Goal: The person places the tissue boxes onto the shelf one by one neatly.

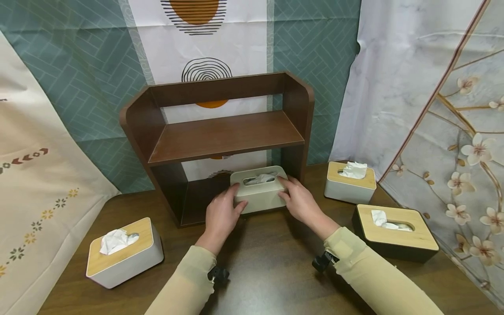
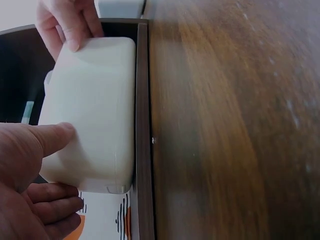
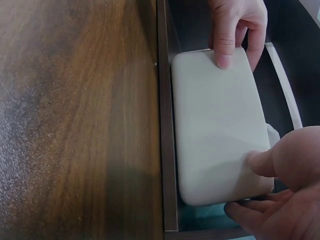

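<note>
A beige tissue box with white tissue in its slot sits in the lower compartment of a dark wooden shelf, at the front edge. My left hand grips its left end and my right hand grips its right end. In the left wrist view the box has my left hand's thumb on its face and fingers under its end. In the right wrist view my right hand holds the box the same way, with the left hand at the far end.
On the brown table, a white tissue box with a wooden lid stands at the front left. A similar one stands right of the shelf, and a dark box with a wooden lid nearer. Patterned cloths hang behind.
</note>
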The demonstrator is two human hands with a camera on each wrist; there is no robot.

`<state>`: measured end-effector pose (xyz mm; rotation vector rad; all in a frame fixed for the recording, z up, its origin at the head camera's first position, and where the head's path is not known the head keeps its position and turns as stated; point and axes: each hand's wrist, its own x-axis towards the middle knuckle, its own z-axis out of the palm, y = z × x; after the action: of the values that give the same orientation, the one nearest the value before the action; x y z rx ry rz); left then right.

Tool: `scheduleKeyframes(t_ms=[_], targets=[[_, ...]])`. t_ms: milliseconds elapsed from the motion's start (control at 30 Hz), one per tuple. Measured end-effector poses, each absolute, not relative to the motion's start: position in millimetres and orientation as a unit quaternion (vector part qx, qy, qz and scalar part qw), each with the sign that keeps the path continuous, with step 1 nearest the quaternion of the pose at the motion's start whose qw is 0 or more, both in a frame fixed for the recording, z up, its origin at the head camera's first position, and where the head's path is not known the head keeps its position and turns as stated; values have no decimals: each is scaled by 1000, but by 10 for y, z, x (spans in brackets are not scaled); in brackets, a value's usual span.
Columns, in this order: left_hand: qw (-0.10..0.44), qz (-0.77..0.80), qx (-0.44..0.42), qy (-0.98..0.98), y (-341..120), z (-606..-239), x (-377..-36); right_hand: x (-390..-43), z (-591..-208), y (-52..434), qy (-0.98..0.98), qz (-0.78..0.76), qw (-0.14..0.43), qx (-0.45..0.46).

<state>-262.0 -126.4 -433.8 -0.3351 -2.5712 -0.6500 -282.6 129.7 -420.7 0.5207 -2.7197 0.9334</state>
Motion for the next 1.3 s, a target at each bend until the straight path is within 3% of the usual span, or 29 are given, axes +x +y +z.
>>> scheduleKeyframes(t_ms=[767, 1300], targets=[[241, -223, -122, -937, -1238, -4341, -2608, -2773, -4207, 1250, -934, 261, 119, 213], [205, -234, -128, -942, -1266, -4240, -2503, -2586, -4138, 1230, -932, 256, 133, 221]])
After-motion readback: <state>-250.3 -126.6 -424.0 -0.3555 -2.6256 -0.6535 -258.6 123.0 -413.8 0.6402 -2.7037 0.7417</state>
